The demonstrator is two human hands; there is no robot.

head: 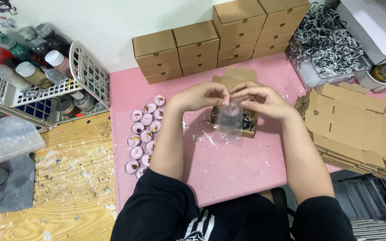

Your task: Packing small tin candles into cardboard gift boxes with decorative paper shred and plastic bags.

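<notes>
My left hand (201, 95) and my right hand (261, 99) meet above an open brown cardboard box (234, 80) on the pink table (228, 165). Both pinch the top of a small clear plastic bag (229, 119) that hangs between them over the box. Something small and pale sits inside the bag; I cannot tell what it is. The box holds black and white shredded paper (248, 122).
Several small round candles (143, 134) lie in rows left of my left arm. Closed brown boxes (211, 42) are stacked at the back. Flat unfolded boxes (358, 129) pile at the right. A bin of shredded paper (325, 38) is back right. White baskets of bottles (36, 76) stand left.
</notes>
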